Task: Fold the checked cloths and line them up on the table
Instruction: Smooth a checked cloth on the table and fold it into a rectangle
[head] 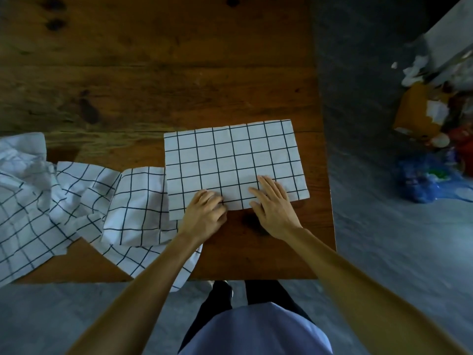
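Both hands are lying on the near edge of the folded checked cloth point(234, 165): the left hand point(204, 216) is pinching that edge with curled fingers, the right hand point(275, 207) is pressing flat, fingers straight. Crumpled checked cloths point(76, 201) are lying left of the left hand on the wooden table point(153, 85).

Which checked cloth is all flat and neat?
The folded cloth under both hands, near the table's right edge. The other cloths lie crumpled to its left.

Dark wooden bench point(153, 73), knotted planks, under my view. On it: one folded checked cloth point(230, 160) lying flat near the right edge; just left, touching it, a rumpled heap of checked cloths point(76, 201) spilling over the near edge
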The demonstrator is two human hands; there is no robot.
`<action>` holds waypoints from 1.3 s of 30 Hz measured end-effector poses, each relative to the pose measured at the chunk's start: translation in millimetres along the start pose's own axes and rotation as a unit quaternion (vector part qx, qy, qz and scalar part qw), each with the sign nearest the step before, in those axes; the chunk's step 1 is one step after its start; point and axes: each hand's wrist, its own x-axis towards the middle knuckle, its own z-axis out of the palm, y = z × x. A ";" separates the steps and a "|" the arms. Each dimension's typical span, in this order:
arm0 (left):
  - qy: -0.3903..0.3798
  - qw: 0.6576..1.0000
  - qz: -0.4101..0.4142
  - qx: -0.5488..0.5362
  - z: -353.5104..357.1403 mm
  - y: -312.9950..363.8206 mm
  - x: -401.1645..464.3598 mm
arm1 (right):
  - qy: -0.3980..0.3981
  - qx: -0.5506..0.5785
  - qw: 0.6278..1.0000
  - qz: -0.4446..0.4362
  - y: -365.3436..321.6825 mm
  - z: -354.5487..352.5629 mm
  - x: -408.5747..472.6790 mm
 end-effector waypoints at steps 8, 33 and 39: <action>-0.025 0.996 -0.077 -0.023 -15.1 11.1 15.4 | -0.016 -0.020 1.000 -0.015 -8.0 -5.2 1.7; -0.005 0.978 -0.161 -0.132 -131.4 35.6 75.2 | 0.251 0.078 0.963 0.059 -74.7 -133.1 33.4; 0.058 0.979 -0.137 -0.141 -161.1 7.3 114.5 | 0.204 0.143 0.968 0.033 -77.7 -176.9 44.4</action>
